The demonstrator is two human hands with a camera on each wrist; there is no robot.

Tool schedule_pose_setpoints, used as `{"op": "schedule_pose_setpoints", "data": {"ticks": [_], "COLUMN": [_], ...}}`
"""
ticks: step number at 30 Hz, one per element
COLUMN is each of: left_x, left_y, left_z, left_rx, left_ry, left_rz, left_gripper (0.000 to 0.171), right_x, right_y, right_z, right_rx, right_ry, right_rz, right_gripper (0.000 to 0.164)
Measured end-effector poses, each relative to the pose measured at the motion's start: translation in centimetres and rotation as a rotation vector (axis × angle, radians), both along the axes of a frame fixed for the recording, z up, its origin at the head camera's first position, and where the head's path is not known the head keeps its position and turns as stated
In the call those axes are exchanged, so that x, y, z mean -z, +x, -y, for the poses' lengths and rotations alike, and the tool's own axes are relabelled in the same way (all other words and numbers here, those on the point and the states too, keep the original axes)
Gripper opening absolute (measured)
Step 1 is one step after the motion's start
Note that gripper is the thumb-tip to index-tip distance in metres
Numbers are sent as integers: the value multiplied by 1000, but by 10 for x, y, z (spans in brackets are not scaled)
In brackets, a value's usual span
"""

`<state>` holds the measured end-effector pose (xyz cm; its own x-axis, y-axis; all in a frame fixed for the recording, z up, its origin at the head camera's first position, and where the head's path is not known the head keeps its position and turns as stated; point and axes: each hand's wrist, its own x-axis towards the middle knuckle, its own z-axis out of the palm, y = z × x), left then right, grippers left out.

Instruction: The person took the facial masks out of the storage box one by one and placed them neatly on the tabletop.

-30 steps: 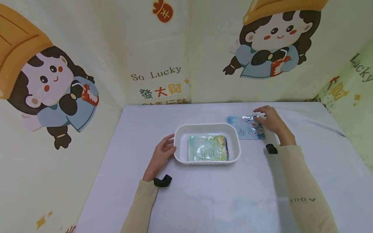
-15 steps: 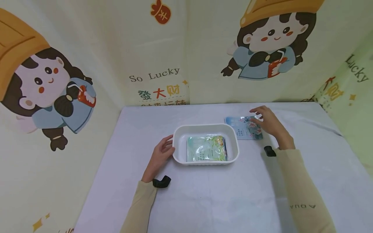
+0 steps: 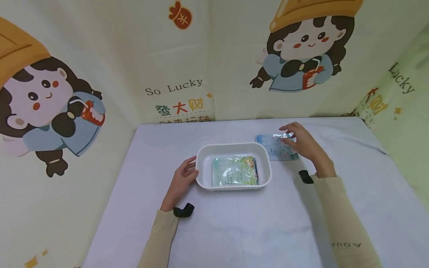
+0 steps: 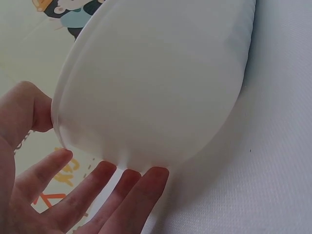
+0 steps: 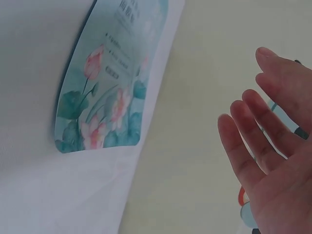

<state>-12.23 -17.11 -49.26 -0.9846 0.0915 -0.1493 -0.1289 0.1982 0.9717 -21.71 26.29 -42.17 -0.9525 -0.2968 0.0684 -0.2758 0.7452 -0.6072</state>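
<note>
A white plastic tray (image 3: pixel 233 188) lies lengthwise near the far middle of the table. Inside it sits a flat green packet (image 3: pixel 231 171) with a glossy face; dark edges of more packets show beneath. My left hand (image 3: pixel 179 182) rests against the tray's left end. In the left wrist view its fingertips touch the outer wall of the tray (image 4: pixel 156 87), with the thumb at the rim. Behind the tray's right end lies a flat blue packet (image 3: pixel 273 149) printed with pink lotus flowers. Over its right end hovers my right hand (image 3: pixel 303 144), fingers spread, holding nothing.
A white cloth covers the table (image 3: pixel 234 227). Beyond its back edge hangs a cream curtain (image 3: pixel 234 93) with cartoon figures. Each wrist wears a small black camera, on the left (image 3: pixel 183 210) and on the right (image 3: pixel 305 176).
The head view has shifted slightly. My right hand has moved a little left, further over the blue packet. My left hand and the tray keep their places relative to each other.
</note>
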Motion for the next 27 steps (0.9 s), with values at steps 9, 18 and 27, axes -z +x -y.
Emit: {"op": "schedule_pose_setpoints", "data": {"ticks": [9, 18, 27], "left_x": [3, 0, -3], "left_y": [0, 3, 3], "left_z": [0, 1, 3], "left_rx": [-10, 27, 33], "left_ry": [-9, 89, 89], "left_rz": [10, -2, 9], "left_gripper": [51, 52, 52], "right_x": [-4, -2, -2], "right_y": [14, 21, 29], "right_z": [12, 28, 49], "right_rx": [-55, -110, -157], "right_ry": [-11, 8, -4], "right_rz": [-15, -21, -26], "right_gripper": [42, 43, 49]}}
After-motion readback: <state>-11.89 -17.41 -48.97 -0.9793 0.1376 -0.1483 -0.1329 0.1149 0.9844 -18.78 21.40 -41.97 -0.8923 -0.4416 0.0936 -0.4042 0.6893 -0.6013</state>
